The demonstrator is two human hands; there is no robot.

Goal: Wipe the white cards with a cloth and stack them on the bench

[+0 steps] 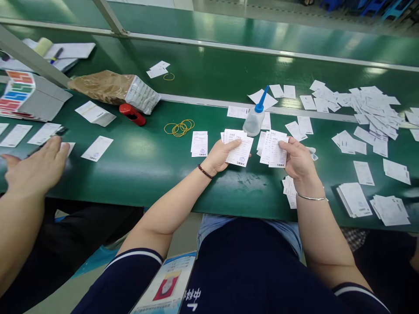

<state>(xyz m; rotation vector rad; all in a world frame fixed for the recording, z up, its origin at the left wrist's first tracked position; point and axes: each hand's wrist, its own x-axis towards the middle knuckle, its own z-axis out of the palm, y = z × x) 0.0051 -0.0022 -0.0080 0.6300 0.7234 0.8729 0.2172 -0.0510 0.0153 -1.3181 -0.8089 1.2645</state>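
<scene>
My left hand (220,155) is closed on a small stack of white printed slips (240,148), thumb on top. My right hand (297,158) grips another fanned bunch of the same white slips (274,148), held just right of the first. Both bunches hover low over the green table (147,170), a hand's width apart. A clear squeeze bottle with a blue nozzle (254,118) stands just behind them. A separate small pile of slips (199,143) lies left of my left hand, and more slips (289,191) lie under my right wrist.
Many loose slips (366,109) are scattered at the right, with neat piles (355,199) near the front edge. Yellow rubber bands (180,127), a red stamp-like object (132,114), and a brown-wrapped packet (113,87) lie to the left. Another person's hand (37,163) rests flat at far left.
</scene>
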